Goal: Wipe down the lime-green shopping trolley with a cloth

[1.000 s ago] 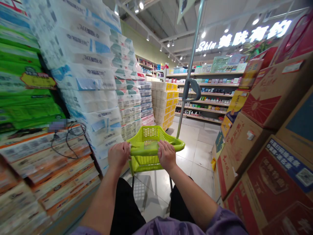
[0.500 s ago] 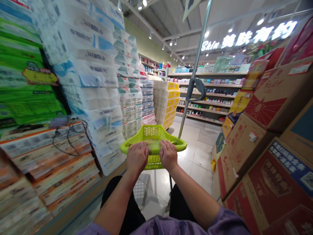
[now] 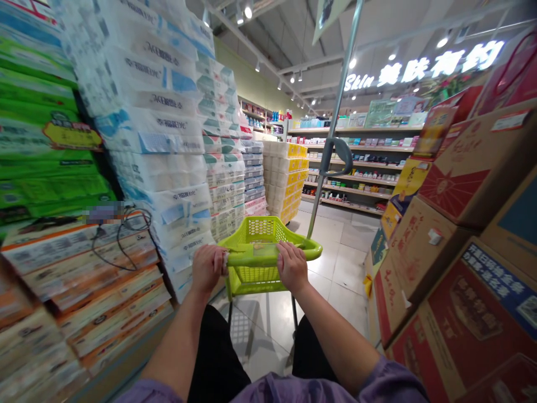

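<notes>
A lime-green shopping cart (image 3: 257,281) stands right in front of me, with a mesh basket on dark legs. My right hand (image 3: 292,265) is closed over its green handle (image 3: 251,258), right of the middle, knuckles up. At the handle's left end, my left hand (image 3: 208,267) is closed with its fingers curled round the corner. Something small and whitish shows beside those fingers; I cannot make out what it is. A metal pole (image 3: 333,129) with a grey hooked grip (image 3: 342,157) rises from the cart's right side.
Tall stacks of wrapped tissue rolls (image 3: 168,134) line the left, beside green packs (image 3: 37,134) and a dark cable (image 3: 121,240). Cardboard boxes (image 3: 457,291) are piled close on the right. Pale floor tiles (image 3: 335,240) lead to stocked shelves (image 3: 364,148) at the back.
My left hand has slid left along the handle, from near its middle to the left end. My right hand keeps its place. The cart and surroundings look nearly the same.
</notes>
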A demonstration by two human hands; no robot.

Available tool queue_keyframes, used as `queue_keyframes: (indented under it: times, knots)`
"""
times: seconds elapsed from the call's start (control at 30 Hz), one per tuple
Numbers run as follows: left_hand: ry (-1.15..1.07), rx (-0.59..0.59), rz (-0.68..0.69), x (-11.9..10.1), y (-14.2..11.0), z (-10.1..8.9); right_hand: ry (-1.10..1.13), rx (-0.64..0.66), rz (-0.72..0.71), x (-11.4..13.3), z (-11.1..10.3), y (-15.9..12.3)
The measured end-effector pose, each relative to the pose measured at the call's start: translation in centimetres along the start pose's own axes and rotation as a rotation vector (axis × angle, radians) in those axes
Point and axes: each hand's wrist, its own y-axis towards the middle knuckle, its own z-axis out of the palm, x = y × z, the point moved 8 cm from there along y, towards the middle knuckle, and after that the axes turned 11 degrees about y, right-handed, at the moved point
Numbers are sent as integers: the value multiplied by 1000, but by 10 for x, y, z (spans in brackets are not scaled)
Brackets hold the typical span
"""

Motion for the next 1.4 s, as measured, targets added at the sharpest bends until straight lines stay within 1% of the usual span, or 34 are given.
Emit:
queue_keyframes:
  times: [0.07,0.13,0.2,0.3,0.4,0.57,0.63,0.67,0.7,0.77,0.83,0.93,1.03,1.13,1.2,1.27,1.4]
  knots:
    - [-65,-39,-46,3,0,-1,2,-3,9,0,0,0]
    - [-88,-68,-80,2,1,-1,3,-13,10,2,1,0]
    - [-45,-70,-95,-2,0,0,-2,-31,10,3,0,0]
    - [110,-69,-103,-12,-2,-1,-12,-55,-3,6,0,-1]
    - [204,-85,-64,-34,-5,-2,0,-57,-9,10,2,-1]
    - [160,-70,85,-91,-6,6,1,-51,10,13,4,-2]
    - [159,-63,117,-105,-6,9,-1,-36,19,12,4,-2]
    - [160,-60,128,-107,-6,10,1,-27,20,11,4,-2]
    - [160,-57,135,-107,-5,10,4,-21,17,10,3,-2]
    - [159,-52,126,-98,-5,9,10,-14,12,7,0,-1]
    - [160,-51,82,-79,-4,5,17,-8,13,2,-2,0]
    - [121,-36,-2,-44,-2,0,32,13,27,-6,-4,1]
    - [-46,2,-50,-15,1,3,53,18,44,-12,-4,1]
    - [-197,28,-127,3,5,9,65,12,46,-13,-4,2]
    - [-218,38,-179,9,6,13,58,8,44,-11,-3,3]
    - [-183,21,-202,8,6,13,47,-4,44,-9,-3,2]
    - [9,-25,-159,-9,3,3,28,-29,42,-1,-2,0]
